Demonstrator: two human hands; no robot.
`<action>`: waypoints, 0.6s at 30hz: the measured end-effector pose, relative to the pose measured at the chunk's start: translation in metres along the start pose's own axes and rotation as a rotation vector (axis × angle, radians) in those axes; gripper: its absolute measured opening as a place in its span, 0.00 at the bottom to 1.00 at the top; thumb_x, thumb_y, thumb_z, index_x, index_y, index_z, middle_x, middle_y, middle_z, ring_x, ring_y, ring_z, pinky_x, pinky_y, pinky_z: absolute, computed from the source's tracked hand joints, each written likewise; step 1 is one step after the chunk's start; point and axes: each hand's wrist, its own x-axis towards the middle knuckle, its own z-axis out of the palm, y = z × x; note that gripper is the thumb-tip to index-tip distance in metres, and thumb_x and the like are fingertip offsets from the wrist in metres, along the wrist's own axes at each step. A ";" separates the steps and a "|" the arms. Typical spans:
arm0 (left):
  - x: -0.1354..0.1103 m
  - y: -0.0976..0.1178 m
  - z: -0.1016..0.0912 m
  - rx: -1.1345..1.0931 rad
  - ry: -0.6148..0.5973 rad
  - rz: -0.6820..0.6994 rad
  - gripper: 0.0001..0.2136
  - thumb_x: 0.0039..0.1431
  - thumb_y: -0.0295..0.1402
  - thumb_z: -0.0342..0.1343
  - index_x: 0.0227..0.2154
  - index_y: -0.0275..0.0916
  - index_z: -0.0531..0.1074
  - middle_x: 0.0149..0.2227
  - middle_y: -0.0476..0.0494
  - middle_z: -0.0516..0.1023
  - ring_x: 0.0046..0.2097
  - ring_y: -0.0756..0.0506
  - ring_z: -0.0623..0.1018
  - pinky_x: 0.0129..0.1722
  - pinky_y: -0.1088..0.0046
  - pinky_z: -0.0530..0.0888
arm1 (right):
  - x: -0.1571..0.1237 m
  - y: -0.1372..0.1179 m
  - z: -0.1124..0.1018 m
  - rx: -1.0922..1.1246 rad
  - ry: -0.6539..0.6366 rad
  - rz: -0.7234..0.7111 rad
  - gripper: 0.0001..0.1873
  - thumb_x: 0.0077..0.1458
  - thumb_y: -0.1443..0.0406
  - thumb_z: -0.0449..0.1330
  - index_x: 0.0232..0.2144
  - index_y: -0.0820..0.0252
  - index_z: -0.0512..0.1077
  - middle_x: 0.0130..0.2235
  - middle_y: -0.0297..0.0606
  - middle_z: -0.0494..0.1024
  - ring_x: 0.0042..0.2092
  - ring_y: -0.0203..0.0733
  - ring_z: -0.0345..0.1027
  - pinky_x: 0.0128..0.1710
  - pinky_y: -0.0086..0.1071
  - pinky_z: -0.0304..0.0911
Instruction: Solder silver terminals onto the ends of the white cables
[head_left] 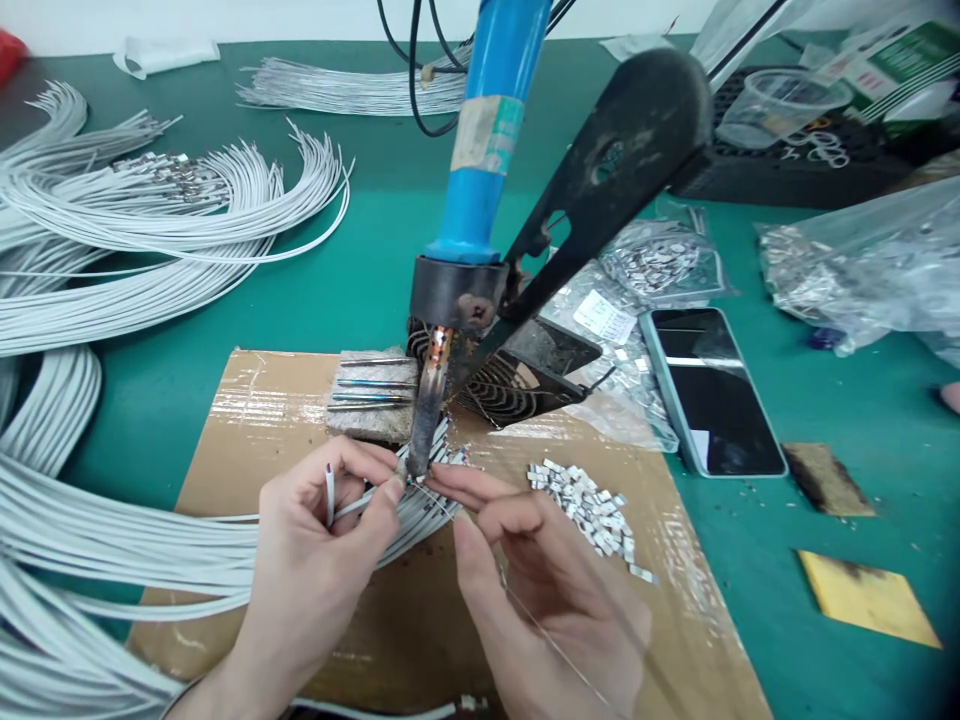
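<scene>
My left hand [319, 545] pinches the end of a white cable [358, 503] and holds it up to the tip of the soldering iron [429, 410]. The iron has a blue handle [491, 130] and hangs in a black stand [600, 180]. My right hand [540, 590] pinches a thin solder wire [540, 630] and brings its end to the same iron tip. Both hands meet just below the tip, over a taped cardboard sheet [247, 420]. A second white cable end sticks up between my left fingers.
Bundles of white cables [135, 200] fill the left of the green table. Several small metal connectors [592, 505] lie in a pile right of my hands. A phone [709, 390], bags of metal parts [862, 260], a sponge block [371, 395] and yellow pads [866, 595] lie around.
</scene>
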 end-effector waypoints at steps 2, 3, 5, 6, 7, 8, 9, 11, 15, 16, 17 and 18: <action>0.000 0.000 0.000 -0.002 0.002 0.002 0.07 0.51 0.23 0.64 0.22 0.40 0.79 0.29 0.52 0.84 0.28 0.53 0.80 0.26 0.85 0.73 | 0.001 0.001 -0.002 -0.014 -0.018 -0.032 0.11 0.62 0.72 0.64 0.29 0.53 0.71 0.46 0.34 0.88 0.47 0.37 0.84 0.47 0.23 0.76; -0.001 0.000 0.000 -0.003 0.001 0.003 0.07 0.52 0.24 0.64 0.22 0.40 0.79 0.30 0.51 0.84 0.28 0.52 0.80 0.26 0.85 0.73 | 0.002 0.002 -0.002 -0.022 -0.026 -0.042 0.11 0.62 0.72 0.64 0.29 0.53 0.72 0.46 0.33 0.88 0.48 0.36 0.84 0.48 0.23 0.75; -0.001 0.000 0.000 -0.005 -0.003 0.004 0.07 0.52 0.24 0.65 0.22 0.40 0.79 0.30 0.50 0.84 0.29 0.52 0.80 0.26 0.85 0.73 | 0.002 0.001 -0.002 -0.030 -0.021 -0.041 0.11 0.62 0.72 0.64 0.29 0.53 0.72 0.46 0.31 0.88 0.47 0.35 0.84 0.49 0.22 0.75; -0.001 0.000 0.000 -0.004 -0.005 0.004 0.06 0.52 0.24 0.65 0.22 0.40 0.79 0.30 0.50 0.85 0.29 0.52 0.80 0.26 0.85 0.73 | 0.001 0.001 -0.001 -0.028 -0.010 -0.035 0.11 0.62 0.72 0.64 0.29 0.52 0.72 0.46 0.30 0.88 0.47 0.35 0.84 0.49 0.22 0.75; -0.002 0.000 -0.001 -0.004 -0.009 0.003 0.06 0.52 0.24 0.65 0.22 0.40 0.79 0.30 0.50 0.85 0.29 0.52 0.80 0.27 0.84 0.74 | 0.001 0.000 0.001 -0.022 0.009 -0.026 0.11 0.62 0.72 0.64 0.29 0.52 0.72 0.46 0.30 0.88 0.47 0.34 0.84 0.49 0.21 0.75; -0.002 0.000 -0.001 -0.003 -0.010 0.002 0.06 0.53 0.25 0.65 0.22 0.39 0.79 0.30 0.49 0.85 0.30 0.52 0.80 0.27 0.84 0.74 | 0.000 -0.001 0.002 -0.015 0.031 -0.013 0.11 0.62 0.72 0.64 0.29 0.52 0.72 0.45 0.30 0.88 0.46 0.34 0.83 0.48 0.21 0.75; -0.002 0.000 -0.001 -0.002 -0.012 0.001 0.06 0.53 0.25 0.65 0.22 0.39 0.79 0.30 0.49 0.85 0.30 0.52 0.80 0.27 0.84 0.74 | -0.001 -0.002 0.004 -0.008 0.048 -0.002 0.11 0.61 0.72 0.64 0.28 0.53 0.72 0.45 0.30 0.88 0.46 0.34 0.83 0.48 0.21 0.75; -0.002 0.000 -0.002 -0.005 -0.010 -0.001 0.06 0.52 0.25 0.65 0.22 0.39 0.79 0.30 0.49 0.85 0.29 0.52 0.80 0.26 0.84 0.73 | -0.002 -0.003 0.006 0.001 0.063 0.007 0.11 0.61 0.71 0.64 0.28 0.53 0.72 0.45 0.31 0.88 0.45 0.35 0.83 0.47 0.22 0.75; -0.002 0.001 -0.002 -0.010 -0.004 0.015 0.06 0.52 0.25 0.65 0.22 0.39 0.79 0.29 0.50 0.84 0.28 0.53 0.79 0.26 0.85 0.73 | -0.002 -0.003 0.006 -0.007 0.066 -0.007 0.11 0.61 0.72 0.64 0.28 0.53 0.72 0.44 0.31 0.88 0.45 0.35 0.84 0.46 0.21 0.76; -0.002 0.001 -0.002 -0.012 -0.005 0.019 0.06 0.52 0.24 0.65 0.22 0.40 0.79 0.29 0.50 0.84 0.28 0.53 0.79 0.26 0.86 0.73 | -0.001 -0.003 0.005 -0.012 0.054 -0.019 0.11 0.61 0.72 0.65 0.28 0.53 0.72 0.44 0.31 0.88 0.45 0.34 0.84 0.46 0.21 0.76; -0.002 0.001 -0.002 -0.015 -0.006 0.020 0.06 0.52 0.24 0.65 0.22 0.40 0.79 0.29 0.51 0.84 0.28 0.53 0.79 0.26 0.86 0.73 | -0.001 -0.003 0.004 -0.017 0.039 -0.032 0.11 0.61 0.72 0.65 0.28 0.53 0.72 0.45 0.31 0.88 0.45 0.34 0.84 0.45 0.21 0.76; -0.002 0.001 -0.002 -0.019 -0.008 0.017 0.06 0.52 0.24 0.65 0.22 0.40 0.79 0.29 0.51 0.84 0.28 0.54 0.79 0.26 0.86 0.73 | 0.000 -0.002 0.003 -0.023 0.027 -0.043 0.11 0.61 0.72 0.64 0.28 0.53 0.73 0.45 0.31 0.88 0.45 0.35 0.84 0.46 0.21 0.76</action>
